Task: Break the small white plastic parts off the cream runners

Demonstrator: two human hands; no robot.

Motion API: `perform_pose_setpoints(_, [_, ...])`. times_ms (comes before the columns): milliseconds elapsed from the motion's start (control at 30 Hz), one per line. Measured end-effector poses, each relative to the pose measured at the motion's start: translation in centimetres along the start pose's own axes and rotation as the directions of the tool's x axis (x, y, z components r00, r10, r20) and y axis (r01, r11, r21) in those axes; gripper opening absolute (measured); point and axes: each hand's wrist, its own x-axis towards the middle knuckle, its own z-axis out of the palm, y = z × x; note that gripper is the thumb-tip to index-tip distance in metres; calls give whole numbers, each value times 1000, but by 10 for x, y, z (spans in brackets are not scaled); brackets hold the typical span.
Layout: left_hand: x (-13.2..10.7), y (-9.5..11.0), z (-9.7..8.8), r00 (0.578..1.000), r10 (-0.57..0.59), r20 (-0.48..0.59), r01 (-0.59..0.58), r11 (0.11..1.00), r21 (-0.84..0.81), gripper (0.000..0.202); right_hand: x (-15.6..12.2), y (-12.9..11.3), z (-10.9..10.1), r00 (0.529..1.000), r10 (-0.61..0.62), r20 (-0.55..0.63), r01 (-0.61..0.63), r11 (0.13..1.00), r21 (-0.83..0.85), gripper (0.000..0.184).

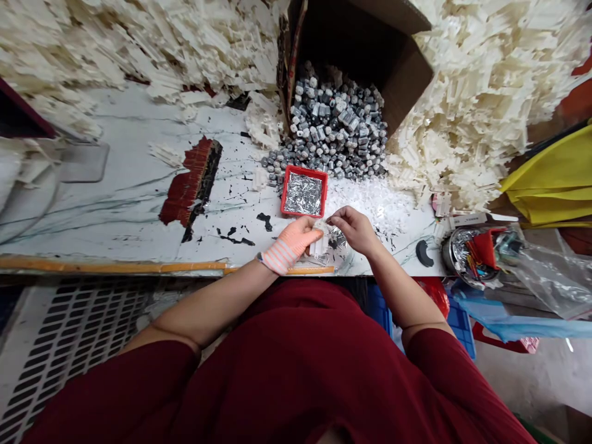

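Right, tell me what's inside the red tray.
The red tray holds a heap of small silvery metal pieces; they cover its floor, so the bottom cannot be seen.

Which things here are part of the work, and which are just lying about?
In use: white plastic piece, gloved left hand, bare right hand, red tray of metal pins.
Lying about: red-bristled brush, yellow cloth.

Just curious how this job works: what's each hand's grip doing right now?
Left hand: closed, holding a white plastic piece.
Right hand: fingers pinched together beside that piece; too small to tell whether they hold anything.
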Motion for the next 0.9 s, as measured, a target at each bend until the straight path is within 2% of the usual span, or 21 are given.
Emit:
perform_pose_setpoints(67, [1,2,-1,1000,5,14,-5,1000,-10,17,2,-2,-2,1000,-22,-10,22,1000,-20,18])
perform_pose_setpoints(167, [1,6,-1,999,-6,43,8,999,-47,15,4,-4,-2,997,-77,-14,73,985,-157,16])
perform_pose_setpoints(233, [0,9,-2,999,-19,47,22,996,-82,15,5,-5,-1,995,-97,-9,93,978,-189,15])
perform_pose_setpoints(433, [-1,13,-4,998,-31,62,42,984,-175,14,10,-4,5,999,-47,1,47,999,3,17])
perform_pose_setpoints(700, [-1,0,-6,999,-28,32,31,993,-112,16,7,2,10,999,-7,38,3,994,114,17])
perform_pose_setpoints(800, [0,-3,-7,999,-42,33,45,992,-122,17,4,1,10,1000,-10,27,9,999,44,17])
perform_pose_setpoints(900, [1,-5,-7,998,-49,39,53,992,-116,20,-1,-3,10,999,-43,7,43,989,-143,15])
